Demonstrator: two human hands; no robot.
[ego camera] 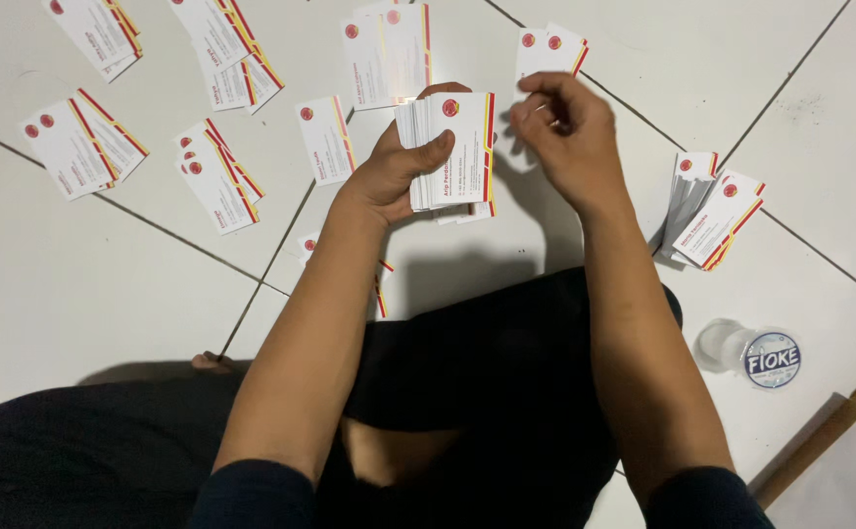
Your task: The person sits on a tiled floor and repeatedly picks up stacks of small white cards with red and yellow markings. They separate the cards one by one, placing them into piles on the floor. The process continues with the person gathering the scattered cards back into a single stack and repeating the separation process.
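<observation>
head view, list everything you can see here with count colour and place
stack of cards: one, white with red and yellow edge stripes, held upright in the left hand
piles of cards: about nine, same white, red and yellow, spread over the floor from far left to right of the hands
sealed water cup: one, clear with a blue and white lid, on its side on the floor at right
floor: white tiles with dark grout lines
wooden strip: one, brown, bottom right corner
legs: dark clothing, crossed below the arms
left hand: grips the stack
right hand: fingers curled just right of the stack's top
</observation>
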